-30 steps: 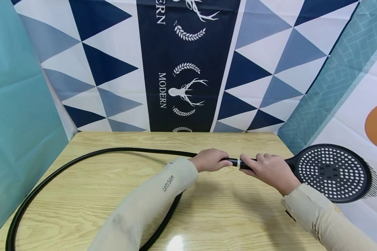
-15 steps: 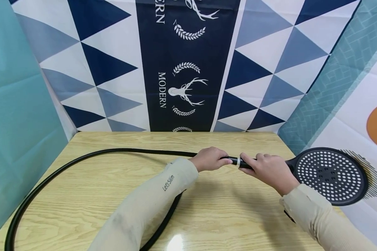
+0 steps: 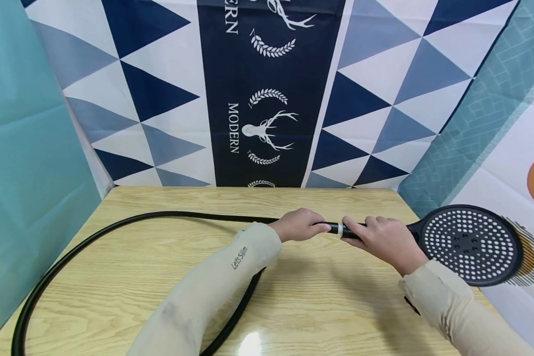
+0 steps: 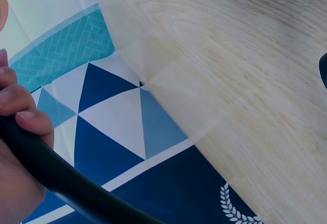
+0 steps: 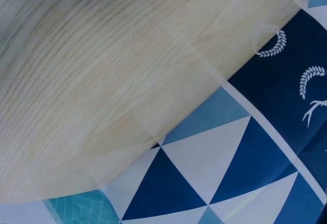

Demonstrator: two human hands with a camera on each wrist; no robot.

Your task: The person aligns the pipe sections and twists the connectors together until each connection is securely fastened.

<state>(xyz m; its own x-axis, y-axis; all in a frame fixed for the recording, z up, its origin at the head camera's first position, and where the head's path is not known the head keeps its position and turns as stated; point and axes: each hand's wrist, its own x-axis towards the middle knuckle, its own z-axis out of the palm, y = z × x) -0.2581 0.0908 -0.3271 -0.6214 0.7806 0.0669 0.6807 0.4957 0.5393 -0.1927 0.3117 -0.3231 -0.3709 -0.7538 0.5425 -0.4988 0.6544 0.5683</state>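
Observation:
A black handheld shower head [image 3: 470,267] with a round perforated face extends past the right side of the table in the head view. My right hand [image 3: 389,243] grips its handle. Just left of that hand, a white ring [image 3: 340,229] shows at the joint. My left hand [image 3: 299,225] holds the black hose [image 3: 164,214] by its end next to the ring. In the left wrist view, curled fingers [image 4: 31,119] wrap the dark hose [image 4: 82,191]. The right wrist view does not show the right hand.
The hose arcs left over the wooden table [image 3: 151,277], leaves the bottom of the head view, and reappears beneath the left sleeve [image 3: 218,282]. A patterned cloth [image 3: 258,99] hangs behind the table's far edge. A teal sheet [image 3: 31,148] borders the left side.
The shower head's round face dips slightly, then comes back up. Both hands keep their grip, and the head view shifts a little.

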